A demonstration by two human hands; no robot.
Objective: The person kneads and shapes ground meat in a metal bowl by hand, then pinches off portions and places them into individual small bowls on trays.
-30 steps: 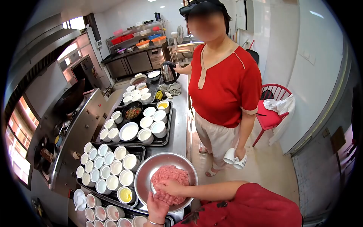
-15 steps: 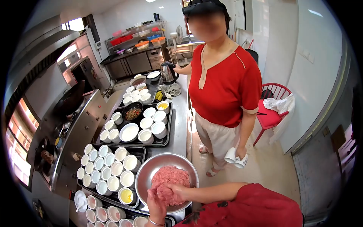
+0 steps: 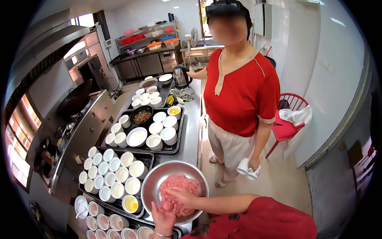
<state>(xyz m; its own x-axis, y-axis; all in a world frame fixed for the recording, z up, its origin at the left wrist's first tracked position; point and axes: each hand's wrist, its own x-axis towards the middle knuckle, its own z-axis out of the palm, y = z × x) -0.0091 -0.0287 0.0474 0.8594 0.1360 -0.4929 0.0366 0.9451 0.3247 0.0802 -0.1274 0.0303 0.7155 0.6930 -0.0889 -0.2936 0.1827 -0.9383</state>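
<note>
A large steel bowl (image 3: 149, 187) holds pink minced meat (image 3: 179, 181). My right hand (image 3: 184, 197) lies on the meat inside the bowl, its fingers stretched out over the surface. At the bowl's near left rim, my left hand (image 3: 162, 219) is cupped palm up, with a bracelet at the wrist. A small lump of minced meat (image 3: 167, 206) rests against its fingers. Left of the bowl, a dark tray (image 3: 149, 159) carries several white cups (image 3: 117, 190), one with yellow egg (image 3: 130, 204) in it. Nearer cups (image 3: 117, 222) have pink meat inside.
Across the counter stands a person in a red top (image 3: 242, 91), one hand at an electric kettle (image 3: 181, 75), the other holding white cups (image 3: 248, 169). Another tray (image 3: 175, 149) bears cups and a black bowl (image 3: 141, 115). A small dish with a white spoon (image 3: 81, 206) sits at left.
My hands have moved apart from around a meat lump. The right hand has gone flat onto the meat, while the left stays by the rim. The view has shifted slightly.
</note>
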